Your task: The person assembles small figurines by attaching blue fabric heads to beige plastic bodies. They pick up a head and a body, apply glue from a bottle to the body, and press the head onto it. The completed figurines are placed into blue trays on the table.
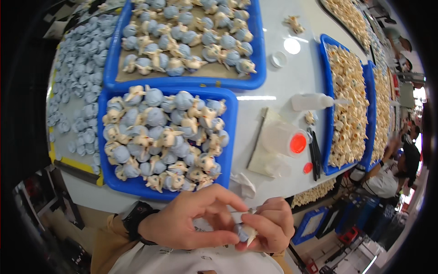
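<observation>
My right hand (273, 223) is closed around a small figurine head (244, 232) with a pale blue cap and cream parts, close to my body below the table edge. Its fingers hide part of the piece. Beside it, my left hand (194, 219) has thumb and index finger curved apart, the thumb tip at the blue cap; I see nothing gripped in it. Just beyond my hands stands a blue tray (232, 137) heaped with similar blue-capped cream figurine heads (155, 116).
Behind is another blue tray (182, 83) of such heads; loose blue caps (84, 68) lie left. To the right are a squeeze bottle (312, 102), a clear cup with red contents (287, 138), black tweezers (314, 155) and a blue tray (325, 91) of cream pieces. Other people sit far right.
</observation>
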Tool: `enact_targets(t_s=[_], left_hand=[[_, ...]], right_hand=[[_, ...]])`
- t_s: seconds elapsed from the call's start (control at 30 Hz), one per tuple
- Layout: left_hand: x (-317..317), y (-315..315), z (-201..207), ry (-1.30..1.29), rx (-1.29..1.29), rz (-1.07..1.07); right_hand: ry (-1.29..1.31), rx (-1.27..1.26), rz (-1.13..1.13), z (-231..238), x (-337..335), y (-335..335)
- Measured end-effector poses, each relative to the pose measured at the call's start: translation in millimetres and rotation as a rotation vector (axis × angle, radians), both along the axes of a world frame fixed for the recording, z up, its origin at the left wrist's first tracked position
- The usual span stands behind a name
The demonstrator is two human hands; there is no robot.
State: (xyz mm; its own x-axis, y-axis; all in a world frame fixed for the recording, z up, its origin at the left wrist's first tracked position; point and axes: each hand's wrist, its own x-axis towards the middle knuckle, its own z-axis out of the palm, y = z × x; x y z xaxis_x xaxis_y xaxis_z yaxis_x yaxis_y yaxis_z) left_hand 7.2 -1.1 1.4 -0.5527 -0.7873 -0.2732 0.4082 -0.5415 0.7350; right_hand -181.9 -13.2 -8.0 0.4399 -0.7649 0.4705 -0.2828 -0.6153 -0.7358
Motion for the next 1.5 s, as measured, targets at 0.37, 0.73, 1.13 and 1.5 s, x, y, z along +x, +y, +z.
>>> enact_targets(t_s=[0.37,0.73,1.13,1.5], left_hand=[[35,22,11,-1.077,-0.404,0.352],[130,25,40,-1.760,-0.487,0.558],[198,78,29,-2.085,-0.203,0.286],[208,96,-1,-1.681,-0.080,0.299]], right_hand=[[-0.017,0.017,0.005,-4,-19,3],[-0.051,0.066,-0.152,-13,-32,10],[-0.031,0.127,-0.258,-10,-32,9],[0.038,0.185,-0.284,-4,-24,10]])
